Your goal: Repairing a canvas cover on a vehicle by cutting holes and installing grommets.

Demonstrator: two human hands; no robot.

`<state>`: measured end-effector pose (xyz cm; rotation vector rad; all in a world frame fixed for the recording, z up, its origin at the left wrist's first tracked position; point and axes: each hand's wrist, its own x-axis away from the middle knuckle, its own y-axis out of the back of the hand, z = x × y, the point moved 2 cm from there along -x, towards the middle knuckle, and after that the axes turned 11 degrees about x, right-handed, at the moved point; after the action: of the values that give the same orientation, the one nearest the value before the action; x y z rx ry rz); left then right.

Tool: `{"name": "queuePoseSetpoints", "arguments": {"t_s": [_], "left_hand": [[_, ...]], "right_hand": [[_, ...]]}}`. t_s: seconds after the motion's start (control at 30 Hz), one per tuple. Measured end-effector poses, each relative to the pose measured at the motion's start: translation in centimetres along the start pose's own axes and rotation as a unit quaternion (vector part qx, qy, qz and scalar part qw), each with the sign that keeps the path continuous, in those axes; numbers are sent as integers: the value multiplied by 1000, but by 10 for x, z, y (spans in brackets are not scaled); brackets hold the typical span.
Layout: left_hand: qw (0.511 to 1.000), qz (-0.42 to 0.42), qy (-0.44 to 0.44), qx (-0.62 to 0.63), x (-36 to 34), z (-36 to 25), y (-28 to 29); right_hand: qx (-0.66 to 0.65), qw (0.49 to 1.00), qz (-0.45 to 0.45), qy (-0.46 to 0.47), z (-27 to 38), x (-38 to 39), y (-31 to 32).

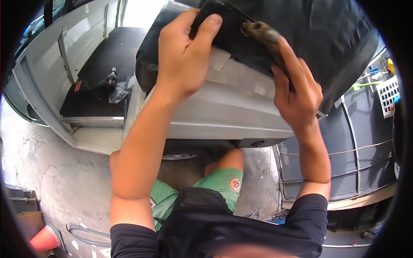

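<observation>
My left hand [187, 56] is closed on the edge of a black, smooth-covered piece [230, 26] at the top of the view, its thumb lying over the top. In my right hand [299, 90] is a worn hand tool [264, 34] with a brown and grey metallic head. Its head meets the black piece, and my forefinger stretches along it; the fingers hide most of its handle, so its exact kind is unclear. Behind both hands spreads a black vinyl-like cover [318, 38]. Below them runs a white vehicle body panel [223, 103].
On the black vehicle floor [97, 60] at left lie a power drill [112, 79] and a clear plastic bag [119, 93]. An orange cone [45, 238] and a cardboard box [30, 221] stand lower left. At right are a dark panelled surface [331, 146] and a thin cable.
</observation>
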<state>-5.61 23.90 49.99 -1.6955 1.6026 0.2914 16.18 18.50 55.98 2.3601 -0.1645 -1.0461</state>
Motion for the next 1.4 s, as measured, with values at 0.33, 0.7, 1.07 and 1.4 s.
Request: {"name": "queuePoseSetpoints", "arguments": {"t_s": [0.33, 0.7, 1.07, 1.4], "left_hand": [[848, 94, -382, -356, -16, -36, -7], [904, 192, -108, -366, -37, -57, -6], [929, 228, -74, -281, -58, -49, -6], [925, 245, -75, -280, -63, -45, -6]], "right_hand": [[-200, 943, -212, -160, -12, 3, -56], [-195, 944, -254, -85, -23, -5, -63], [-145, 935, -280, 159, -18, 39, -59], [-80, 941, -268, 189, -25, 30, -52]]}}
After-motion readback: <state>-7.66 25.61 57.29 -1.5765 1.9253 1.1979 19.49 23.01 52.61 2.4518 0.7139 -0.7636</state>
